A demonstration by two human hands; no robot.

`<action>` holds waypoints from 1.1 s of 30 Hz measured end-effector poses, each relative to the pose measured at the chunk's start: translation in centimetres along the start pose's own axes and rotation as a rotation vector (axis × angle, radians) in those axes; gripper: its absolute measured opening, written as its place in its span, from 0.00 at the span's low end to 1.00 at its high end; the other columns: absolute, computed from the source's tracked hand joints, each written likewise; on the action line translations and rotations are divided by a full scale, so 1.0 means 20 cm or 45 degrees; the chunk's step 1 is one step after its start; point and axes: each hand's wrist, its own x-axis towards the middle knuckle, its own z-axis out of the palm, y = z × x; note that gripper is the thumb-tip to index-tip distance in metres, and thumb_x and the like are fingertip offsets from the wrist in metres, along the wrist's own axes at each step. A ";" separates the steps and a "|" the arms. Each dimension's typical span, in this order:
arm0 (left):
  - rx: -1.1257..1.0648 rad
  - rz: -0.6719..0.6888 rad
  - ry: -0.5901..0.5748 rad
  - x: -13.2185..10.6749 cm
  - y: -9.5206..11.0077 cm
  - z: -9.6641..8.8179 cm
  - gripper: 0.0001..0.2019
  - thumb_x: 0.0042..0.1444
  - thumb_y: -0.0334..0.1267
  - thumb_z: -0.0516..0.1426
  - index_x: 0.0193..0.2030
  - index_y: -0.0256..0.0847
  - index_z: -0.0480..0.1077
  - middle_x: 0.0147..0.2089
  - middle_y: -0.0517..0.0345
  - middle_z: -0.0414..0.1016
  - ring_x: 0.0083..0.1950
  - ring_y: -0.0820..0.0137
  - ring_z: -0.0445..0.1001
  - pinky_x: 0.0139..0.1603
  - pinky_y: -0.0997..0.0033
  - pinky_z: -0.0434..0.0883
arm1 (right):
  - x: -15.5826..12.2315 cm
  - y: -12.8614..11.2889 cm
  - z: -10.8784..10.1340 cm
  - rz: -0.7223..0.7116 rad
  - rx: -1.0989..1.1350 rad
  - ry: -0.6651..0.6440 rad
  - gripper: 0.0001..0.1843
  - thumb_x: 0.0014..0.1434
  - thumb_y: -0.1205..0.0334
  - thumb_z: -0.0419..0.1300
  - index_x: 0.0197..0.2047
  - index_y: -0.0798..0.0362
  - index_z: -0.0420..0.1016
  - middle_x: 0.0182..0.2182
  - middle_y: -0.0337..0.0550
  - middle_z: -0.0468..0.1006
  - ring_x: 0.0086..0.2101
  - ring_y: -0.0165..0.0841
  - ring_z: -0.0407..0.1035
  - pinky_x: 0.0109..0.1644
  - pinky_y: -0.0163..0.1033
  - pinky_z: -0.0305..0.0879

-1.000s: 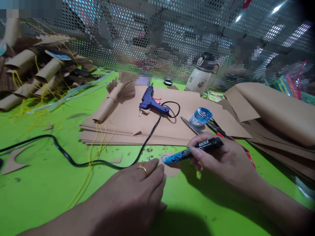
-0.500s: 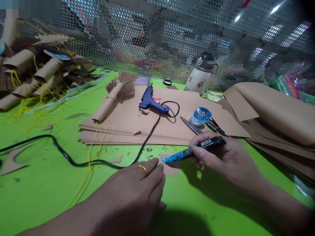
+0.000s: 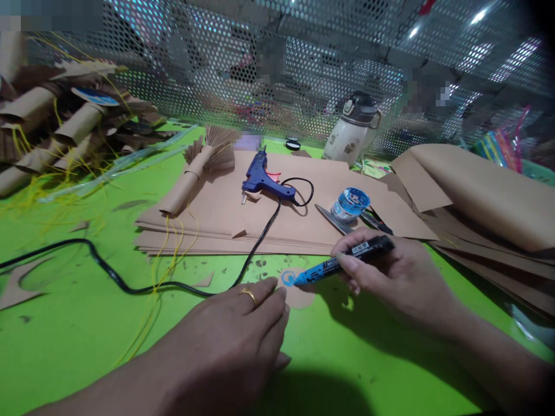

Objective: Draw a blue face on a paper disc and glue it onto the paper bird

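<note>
My right hand (image 3: 399, 280) grips a blue-and-black marker pen (image 3: 332, 265), its tip low on a small round piece of brown paper (image 3: 302, 297). On that disc shows a small blue ring with a mark inside it. My left hand (image 3: 240, 326), a gold ring on one finger, lies with fingers stretched out, the fingertips at the disc's left edge. Beyond my right hand stand a small blue paint pot (image 3: 350, 203) and a pointed metal blade (image 3: 332, 218), on a stack of brown paper sheets (image 3: 212, 190).
A blue glue gun (image 3: 264, 180) rests on the stack; its black cable (image 3: 115, 276) crosses the green table. Beside it lies a paper tube with pleated fans (image 3: 186, 182). Similar pieces (image 3: 78, 124) are heaped at left. A bottle (image 3: 351, 130) stands behind; large brown sheets (image 3: 489, 190) lie right.
The marker tip has shifted slightly right across the disc, and the blue ring looks more closed, with more blue inside. My left hand stays almost in place. The view shifts slightly.
</note>
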 end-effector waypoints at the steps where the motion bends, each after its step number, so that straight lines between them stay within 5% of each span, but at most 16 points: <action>1: 0.004 0.008 0.008 0.00 0.00 0.00 0.13 0.71 0.39 0.57 0.53 0.32 0.78 0.54 0.42 0.82 0.57 0.50 0.78 0.60 0.52 0.78 | 0.00 0.00 0.00 -0.011 -0.007 0.011 0.05 0.61 0.65 0.64 0.32 0.52 0.78 0.19 0.34 0.74 0.19 0.28 0.70 0.22 0.31 0.70; 33: -0.030 0.017 0.017 0.00 -0.02 0.00 0.14 0.72 0.38 0.55 0.55 0.32 0.77 0.56 0.42 0.82 0.61 0.49 0.77 0.64 0.50 0.76 | 0.01 0.05 -0.02 -0.004 -0.009 0.055 0.04 0.62 0.64 0.65 0.35 0.53 0.79 0.21 0.35 0.75 0.22 0.28 0.69 0.26 0.32 0.68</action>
